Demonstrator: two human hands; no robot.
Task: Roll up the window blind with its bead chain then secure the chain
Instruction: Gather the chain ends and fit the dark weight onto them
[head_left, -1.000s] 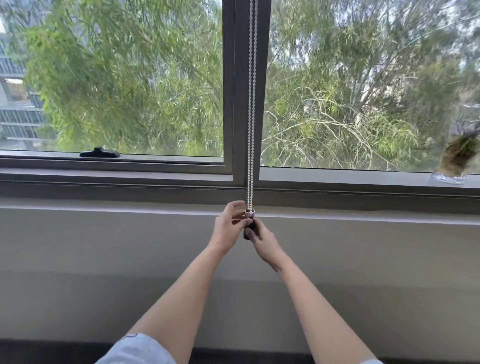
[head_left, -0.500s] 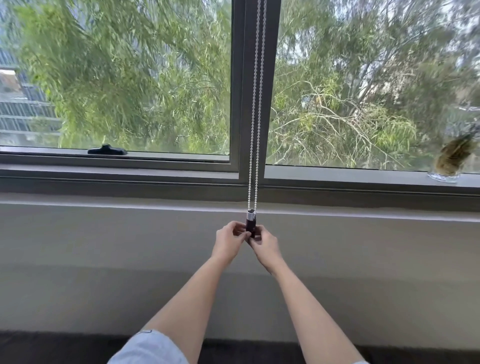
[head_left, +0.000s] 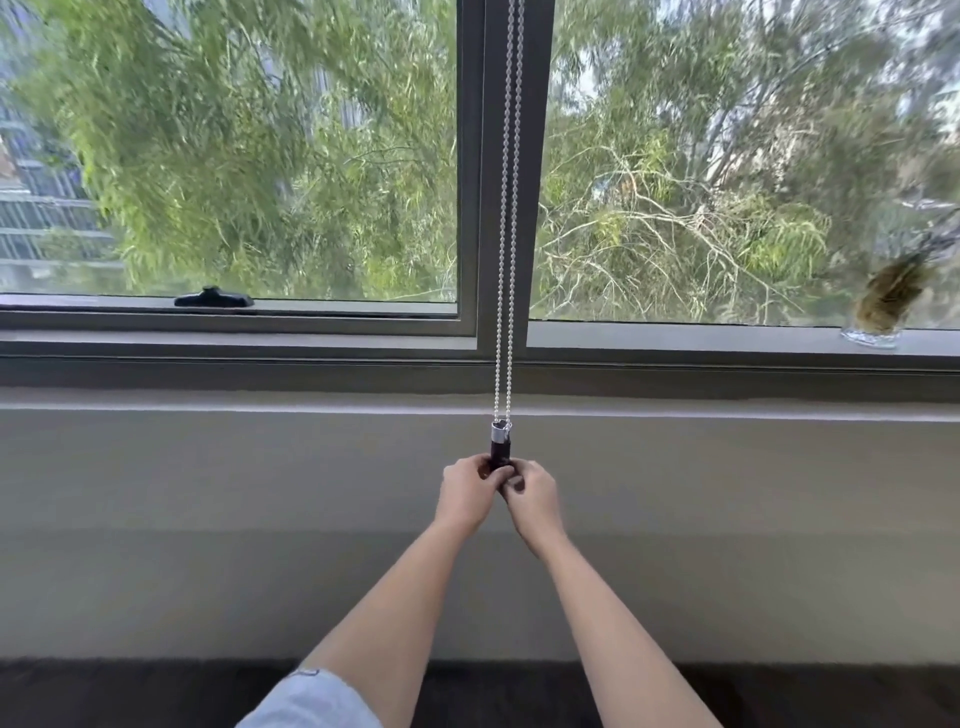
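A silver bead chain (head_left: 506, 218) hangs in two taut strands down the grey window mullion (head_left: 511, 156). Its loop ends in a dark cylindrical chain holder with a silver cap (head_left: 501, 442), against the wall just below the sill. My left hand (head_left: 467, 493) and my right hand (head_left: 532, 499) meet at the bottom of that holder, fingers pinched around its lower end. The lower part of the holder is hidden behind my fingers. The blind itself is out of view above.
A black window latch (head_left: 213, 299) sits on the left frame. A glass jar with dried plant matter (head_left: 883, 314) stands on the sill at the far right. The grey wall (head_left: 208, 519) runs below the sill, with dark floor (head_left: 104, 691) beneath.
Both hands have slid down from the holder's silver cap to its lower end, so the dark body and cap now show above my fingers. The view has shifted slightly.
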